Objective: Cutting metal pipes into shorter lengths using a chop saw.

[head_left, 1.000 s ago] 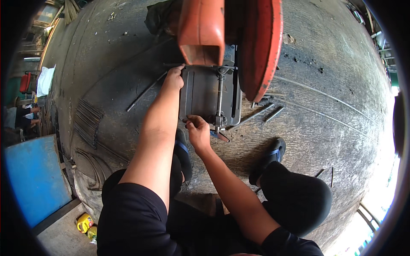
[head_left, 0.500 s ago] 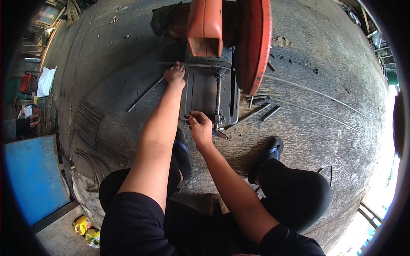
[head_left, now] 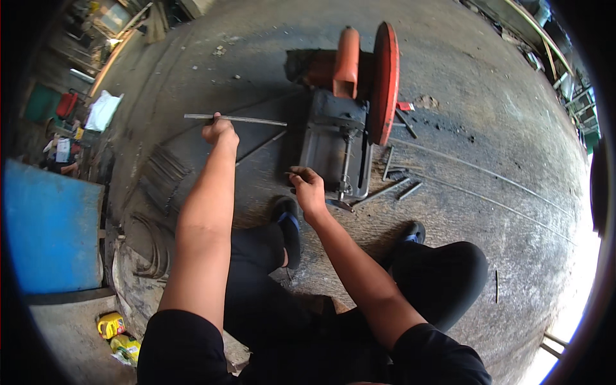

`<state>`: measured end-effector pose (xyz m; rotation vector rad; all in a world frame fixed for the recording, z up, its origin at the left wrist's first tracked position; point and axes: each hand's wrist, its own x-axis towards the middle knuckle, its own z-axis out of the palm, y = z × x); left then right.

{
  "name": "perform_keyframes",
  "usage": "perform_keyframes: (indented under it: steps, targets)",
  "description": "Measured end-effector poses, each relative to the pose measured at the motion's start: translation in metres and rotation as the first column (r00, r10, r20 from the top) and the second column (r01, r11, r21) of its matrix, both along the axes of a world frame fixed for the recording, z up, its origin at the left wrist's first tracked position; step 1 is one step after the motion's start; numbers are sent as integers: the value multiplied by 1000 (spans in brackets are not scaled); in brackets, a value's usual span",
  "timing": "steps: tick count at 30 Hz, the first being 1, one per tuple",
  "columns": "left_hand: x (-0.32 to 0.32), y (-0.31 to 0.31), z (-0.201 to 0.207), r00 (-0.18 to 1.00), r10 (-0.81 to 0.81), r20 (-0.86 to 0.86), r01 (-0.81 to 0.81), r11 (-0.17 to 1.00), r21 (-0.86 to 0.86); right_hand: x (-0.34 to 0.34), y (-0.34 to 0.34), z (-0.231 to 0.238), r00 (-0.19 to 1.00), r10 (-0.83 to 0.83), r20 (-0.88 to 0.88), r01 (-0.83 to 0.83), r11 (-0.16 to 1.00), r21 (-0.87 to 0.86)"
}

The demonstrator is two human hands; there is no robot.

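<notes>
Metal rod (head_left: 256,120) is gripped near its middle by the left hand (head_left: 220,131), probably for balance; the right hand (head_left: 309,191), beside the cutting machine (head_left: 337,110), is curled, its hold unclear.

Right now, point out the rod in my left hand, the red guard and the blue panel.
Rod (head_left: 248,120): head view, middle of its length.
Red guard (head_left: 385,83): head view, its middle.
Blue panel (head_left: 54,231): head view, its broad face.

Arms (head_left: 205,218) outstretched, left hand (head_left: 221,131) clenched farther out, right hand (head_left: 309,192) nearer, fingers (head_left: 304,171) bent
</notes>
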<state>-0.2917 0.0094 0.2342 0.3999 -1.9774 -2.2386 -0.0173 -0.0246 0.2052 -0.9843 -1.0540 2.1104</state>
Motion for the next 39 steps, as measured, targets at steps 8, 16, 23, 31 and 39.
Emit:
perform_keyframes:
  steps: [8,16,23,31,39]
  targets:
    - [40,-99,181,958,-185,-219,253,905,343,10,-27,181,931,339,-132,-303,924,235]
    - [171,-104,205,881,-474,-10,379,691,616,35,-32,231,902,131,-411,-213,964,-161]
    - [245,-22,218,737,-674,-52,553,555,622,85,22,245,797,-262,-545,255,963,-89]
    - [334,41,200,378,-882,-282,839,198,507,174,112,226,763,-431,-482,452,889,-78]
    - [337,63,170,287,-920,-267,821,92,564,192,132,206,784,-464,-413,437,885,-164]
